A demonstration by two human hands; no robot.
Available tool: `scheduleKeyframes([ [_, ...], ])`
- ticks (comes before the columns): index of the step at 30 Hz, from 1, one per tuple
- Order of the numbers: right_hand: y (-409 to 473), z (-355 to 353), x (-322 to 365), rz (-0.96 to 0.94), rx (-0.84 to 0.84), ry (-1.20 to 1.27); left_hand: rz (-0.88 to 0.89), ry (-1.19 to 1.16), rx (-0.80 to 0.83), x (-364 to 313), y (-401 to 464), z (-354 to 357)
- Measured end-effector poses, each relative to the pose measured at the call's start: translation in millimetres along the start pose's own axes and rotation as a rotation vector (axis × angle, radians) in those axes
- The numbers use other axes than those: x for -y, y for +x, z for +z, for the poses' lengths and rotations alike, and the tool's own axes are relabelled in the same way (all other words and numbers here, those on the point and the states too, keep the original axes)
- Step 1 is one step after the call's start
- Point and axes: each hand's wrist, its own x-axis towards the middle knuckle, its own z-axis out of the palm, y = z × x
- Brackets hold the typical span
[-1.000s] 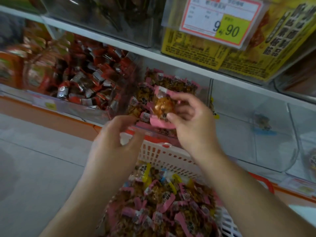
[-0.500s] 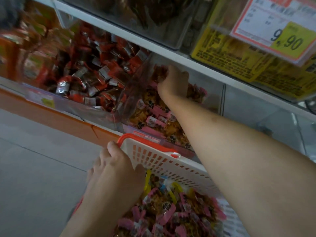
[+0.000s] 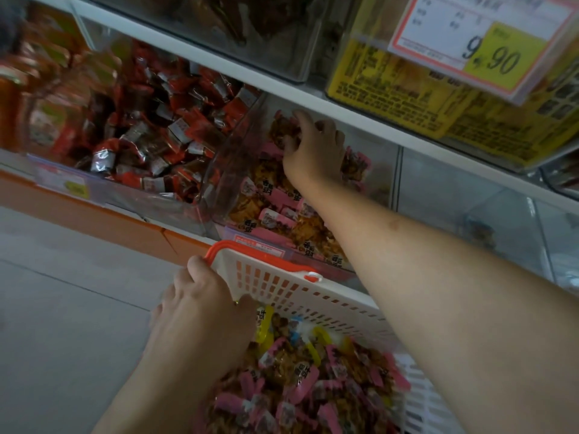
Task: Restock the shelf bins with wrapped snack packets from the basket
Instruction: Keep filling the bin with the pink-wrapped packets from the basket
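Observation:
My right hand (image 3: 316, 151) reaches deep into the clear shelf bin (image 3: 232, 183) of pink-wrapped snack packets (image 3: 275, 211). Its fingers and thumb curl round a brown-and-pink packet (image 3: 280, 131) at the back of the pile. The white basket (image 3: 313, 296) with an orange handle sits below the bin, heaped with pink and a few yellow packets (image 3: 297, 380). My left hand (image 3: 203, 321) lies over the basket's left corner and grips its rim, fingertips hidden inside among the packets.
A bin of red-and-silver packets (image 3: 150, 130) stands to the left. A nearly bare clear bin (image 3: 470, 214) is to the right. The white shelf edge (image 3: 360, 111) runs just above my right hand, with a yellow 9.90 price tag (image 3: 488, 42) overhead. Grey floor (image 3: 62, 308) lies to the left.
A second ago my right hand held a pink packet in front of the bin; it has since gone into the bin's back. My left hand dropped onto the basket's corner.

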Motion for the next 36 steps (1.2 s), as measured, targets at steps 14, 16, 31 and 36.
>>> scheduleKeyframes([
  [14,-255,-83,-16,-0.146,0.234,0.316,0.162,-0.050,-0.094,22,-8,-20],
  [16,-297,-69,-24,-0.059,0.440,0.235,0.145,-0.024,-0.055,34,-23,-18],
  [31,-358,7,-17,0.076,0.850,0.113,0.013,-0.035,0.047,51,-46,-16],
  [36,-317,-47,-12,0.212,0.769,0.390,0.244,-0.094,-0.293,38,-44,-22],
])
